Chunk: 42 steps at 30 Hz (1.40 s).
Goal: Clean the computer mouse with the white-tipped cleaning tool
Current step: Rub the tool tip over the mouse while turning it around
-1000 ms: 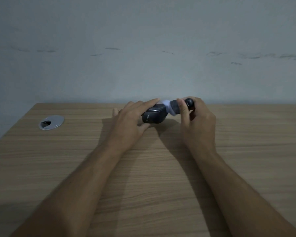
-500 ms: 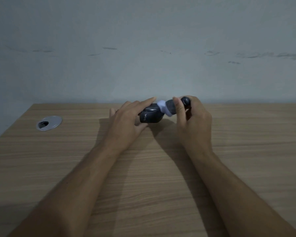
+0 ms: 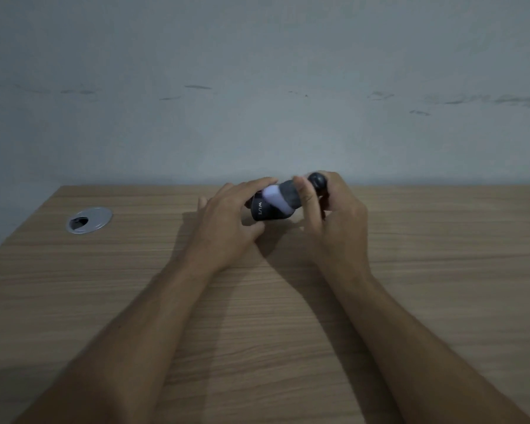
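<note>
at the far middle of a wooden desk (image 3: 104,301), a left hand (image 3: 227,221) pinches a dark computer mouse (image 3: 265,211) in place. the right hand (image 3: 337,221), its grip closed around a white-tipped cleaning tool (image 3: 283,195), presses the pale tip onto the mouse's top. cleaning looks under way; how much remains can't be judged.

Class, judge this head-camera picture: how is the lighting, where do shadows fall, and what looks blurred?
Head view: dim, bluish light; soft shadows fall on the wooden desk between the forearms; the white-tipped dark cleaning tool is motion-blurred against the black computer mouse.
</note>
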Tool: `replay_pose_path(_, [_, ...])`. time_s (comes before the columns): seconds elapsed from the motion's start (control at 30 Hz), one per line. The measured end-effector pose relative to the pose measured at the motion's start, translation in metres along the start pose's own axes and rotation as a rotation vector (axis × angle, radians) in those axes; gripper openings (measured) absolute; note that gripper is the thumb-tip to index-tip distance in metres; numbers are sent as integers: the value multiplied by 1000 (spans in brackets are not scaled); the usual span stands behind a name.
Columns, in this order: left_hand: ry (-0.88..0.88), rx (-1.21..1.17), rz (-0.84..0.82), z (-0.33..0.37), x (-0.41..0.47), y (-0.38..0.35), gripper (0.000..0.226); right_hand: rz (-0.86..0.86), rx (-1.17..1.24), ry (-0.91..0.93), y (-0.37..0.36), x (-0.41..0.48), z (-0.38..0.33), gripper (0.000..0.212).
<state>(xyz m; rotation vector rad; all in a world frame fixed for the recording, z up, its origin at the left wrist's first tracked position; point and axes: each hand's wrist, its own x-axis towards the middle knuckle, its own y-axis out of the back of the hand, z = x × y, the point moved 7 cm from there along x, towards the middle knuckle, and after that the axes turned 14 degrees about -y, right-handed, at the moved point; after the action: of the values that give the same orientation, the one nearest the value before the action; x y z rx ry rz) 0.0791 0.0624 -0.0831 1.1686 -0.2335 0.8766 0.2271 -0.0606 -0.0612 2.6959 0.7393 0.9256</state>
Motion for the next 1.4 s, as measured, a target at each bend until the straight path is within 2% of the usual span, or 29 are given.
replay_pose_path(0.07, [-7,-76,-19,1,-1,-1,71,56,-22,-110,9,8,17,24])
replay_pose_path(0.17, [-7,-142,-71,6,-2,-3,71,82,-31,-195,17,14,34,26])
replay_pose_path(0.27, [27,-146,-39,3,-1,0,69,52,-1,-161,14,9,23,25])
replay_pose_path(0.43, [84,-178,-17,-8,-2,0,68,-76,30,7,0,0,-1,19])
replay_pose_path(0.57, [109,-287,31,-10,-1,1,68,22,-27,-91,13,10,21,20])
replay_pose_path(0.67, [115,-290,5,-6,-2,-1,69,71,-25,-158,20,14,33,21])
replay_pose_path(0.83, [109,-250,-5,-7,-1,0,70,15,17,-17,10,2,5,19])
replay_pose_path(0.97, [146,-353,66,-13,1,3,72,-81,-10,137,-6,-10,-15,20])
replay_pose_path(1.1, [168,-451,117,-20,1,2,62,39,-40,17,7,2,3,21])
replay_pose_path(1.23, [126,-396,41,-11,0,-2,64,128,-70,-84,22,12,22,21])
replay_pose_path(1.4, [84,-147,-36,-7,-1,-5,69,6,-21,69,8,0,-5,18])
